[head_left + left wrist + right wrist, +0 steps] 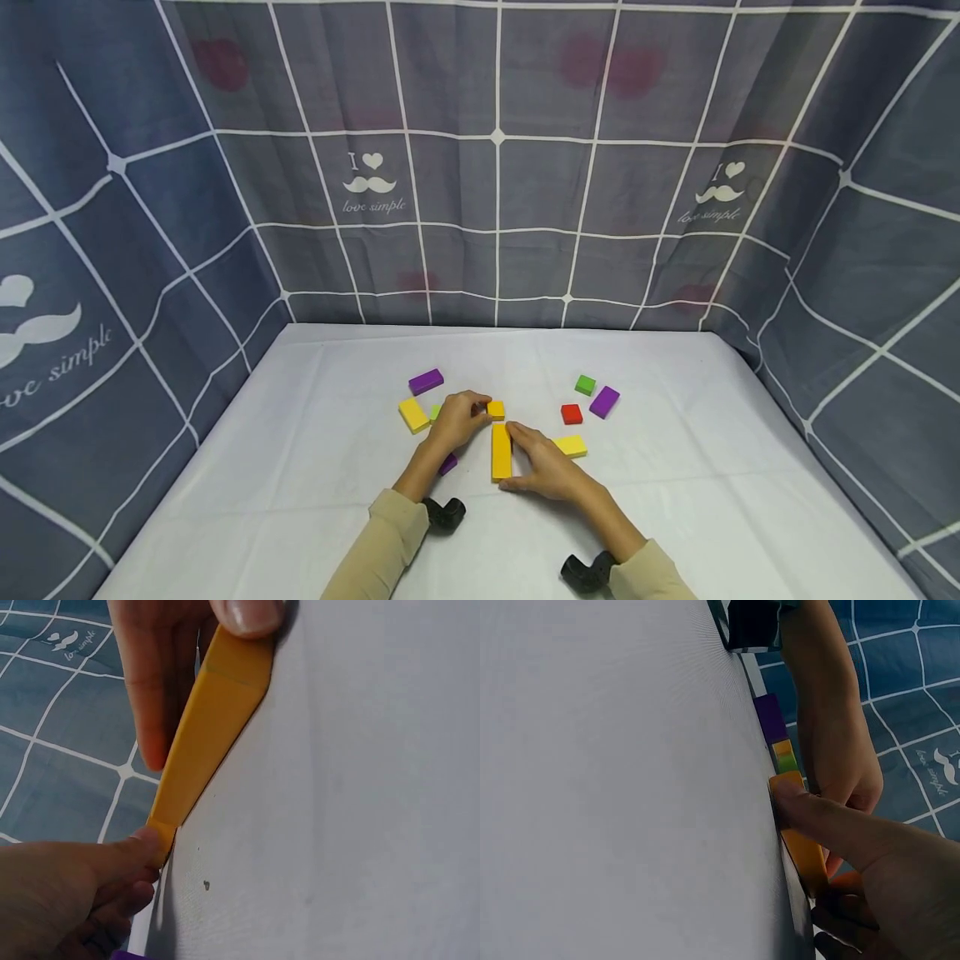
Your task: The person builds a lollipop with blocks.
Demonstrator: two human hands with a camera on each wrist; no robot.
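A long orange-yellow block (501, 454) lies lengthwise at the middle of the table. My right hand (551, 467) grips it by its two ends, thumb (799, 802) on the near end and fingers at the far one. Just beyond its far end is a small orange-yellow block (496, 409). My left hand (459, 419) pinches this small block between thumb and fingertips. In the left wrist view the small block (163, 834) appears right against the long block (214, 727). Part of a green block (435, 412) is hidden behind the left hand.
Left lie a purple block (426, 382), a yellow block (413, 414) and another purple block (447, 464) under the left wrist. Right lie a green block (585, 384), a purple block (604, 402), a red block (572, 414) and a pale yellow block (571, 446) beside the right hand.
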